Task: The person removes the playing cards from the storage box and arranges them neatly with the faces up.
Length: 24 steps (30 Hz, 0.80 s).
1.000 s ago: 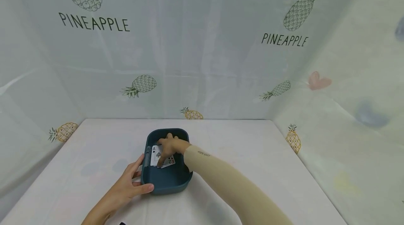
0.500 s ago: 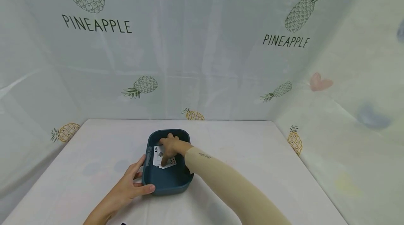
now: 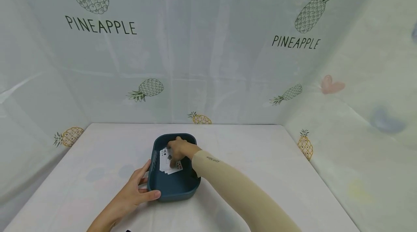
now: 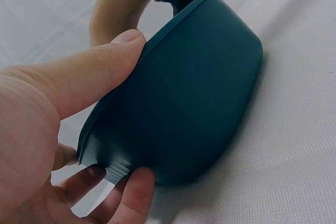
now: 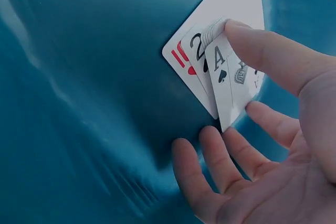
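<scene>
pinching the fanned cards (image 5: 223, 72) inside the bin (image 3: 172, 188), right fingers (image 5: 262, 51); left fingers (image 4: 79, 85) gripping its near rim

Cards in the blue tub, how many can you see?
3 faces show: an ace of spades on top under the right hand, a 2 beneath, then a red card. Corners hint at more hidden underneath.

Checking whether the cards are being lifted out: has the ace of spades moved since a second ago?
Yes. The ace of spades, under the right hand, has shifted slightly toward the far wall of the blue tub.
</scene>
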Motion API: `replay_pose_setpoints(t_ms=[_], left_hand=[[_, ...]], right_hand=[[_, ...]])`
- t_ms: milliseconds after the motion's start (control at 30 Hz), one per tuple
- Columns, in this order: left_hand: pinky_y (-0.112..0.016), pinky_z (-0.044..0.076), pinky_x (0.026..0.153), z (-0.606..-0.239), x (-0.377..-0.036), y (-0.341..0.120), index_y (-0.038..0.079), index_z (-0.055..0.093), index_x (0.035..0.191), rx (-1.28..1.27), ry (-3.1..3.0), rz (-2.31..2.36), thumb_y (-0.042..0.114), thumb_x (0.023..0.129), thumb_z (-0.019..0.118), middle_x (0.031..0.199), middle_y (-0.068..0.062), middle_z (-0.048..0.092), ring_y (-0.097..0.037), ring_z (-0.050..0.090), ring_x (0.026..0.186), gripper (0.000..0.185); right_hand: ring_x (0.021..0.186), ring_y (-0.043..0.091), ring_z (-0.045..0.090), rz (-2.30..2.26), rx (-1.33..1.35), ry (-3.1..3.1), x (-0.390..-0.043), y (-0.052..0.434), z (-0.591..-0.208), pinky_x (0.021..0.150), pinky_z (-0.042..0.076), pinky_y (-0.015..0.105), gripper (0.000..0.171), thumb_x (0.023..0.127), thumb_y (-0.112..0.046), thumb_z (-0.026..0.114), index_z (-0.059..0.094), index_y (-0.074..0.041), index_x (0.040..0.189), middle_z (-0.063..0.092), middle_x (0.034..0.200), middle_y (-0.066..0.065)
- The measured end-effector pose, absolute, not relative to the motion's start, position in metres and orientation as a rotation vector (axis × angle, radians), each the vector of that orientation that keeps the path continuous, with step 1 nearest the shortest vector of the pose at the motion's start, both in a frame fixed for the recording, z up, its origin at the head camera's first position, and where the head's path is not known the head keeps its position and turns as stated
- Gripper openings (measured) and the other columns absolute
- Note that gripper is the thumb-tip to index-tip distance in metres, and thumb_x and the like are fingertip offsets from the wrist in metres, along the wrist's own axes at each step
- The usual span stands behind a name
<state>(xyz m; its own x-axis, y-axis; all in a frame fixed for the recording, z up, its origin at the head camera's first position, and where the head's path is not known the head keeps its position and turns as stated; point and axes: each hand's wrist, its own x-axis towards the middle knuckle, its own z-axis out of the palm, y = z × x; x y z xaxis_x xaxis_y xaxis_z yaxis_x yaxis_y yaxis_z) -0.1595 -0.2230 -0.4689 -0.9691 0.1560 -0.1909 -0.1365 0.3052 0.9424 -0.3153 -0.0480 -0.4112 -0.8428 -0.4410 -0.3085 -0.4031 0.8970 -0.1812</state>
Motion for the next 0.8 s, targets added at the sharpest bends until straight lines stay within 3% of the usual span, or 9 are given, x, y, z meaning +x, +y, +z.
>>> replay_pose_setpoints(t_ms=[167,400,800], left_hand=[[-0.053,0.056,0.102,-0.4686,-0.1591,-0.2227,0.022,0.01,0.173,0.024,2.33,1.717,0.029,0.09,0.088,0.165,-0.024,0.017,-0.049,0.057,0.134,0.114],[-0.052,0.056,0.102,-0.468,-0.1592,-0.2219,0.022,0.011,0.173,0.013,2.336,1.719,0.029,0.09,0.088,0.165,-0.024,0.018,-0.048,0.057,0.133,0.114],[-0.052,0.056,0.102,-0.4666,-0.1584,-0.2216,0.022,0.01,0.173,0.016,2.328,1.726,0.029,0.09,0.088,0.164,-0.024,0.018,-0.048,0.057,0.133,0.114]], right_hand=[[0.127,0.024,0.055,-0.11,-0.621,2.707,-0.3164,-0.0471,-0.4107,0.111,0.048,0.045,0.085,0.08,-0.039,0.096,0.056,-0.027,0.154,0.051,0.146,0.004],[0.12,0.024,0.054,-0.068,-0.629,2.726,-0.3142,-0.0474,-0.4108,0.104,0.052,0.044,0.089,0.077,-0.037,0.098,0.056,-0.028,0.155,0.051,0.142,0.004],[0.115,0.019,0.054,-0.098,-0.669,2.715,-0.314,-0.0429,-0.4059,0.107,0.051,0.045,0.085,0.078,-0.038,0.097,0.058,-0.026,0.153,0.054,0.136,0.003]])
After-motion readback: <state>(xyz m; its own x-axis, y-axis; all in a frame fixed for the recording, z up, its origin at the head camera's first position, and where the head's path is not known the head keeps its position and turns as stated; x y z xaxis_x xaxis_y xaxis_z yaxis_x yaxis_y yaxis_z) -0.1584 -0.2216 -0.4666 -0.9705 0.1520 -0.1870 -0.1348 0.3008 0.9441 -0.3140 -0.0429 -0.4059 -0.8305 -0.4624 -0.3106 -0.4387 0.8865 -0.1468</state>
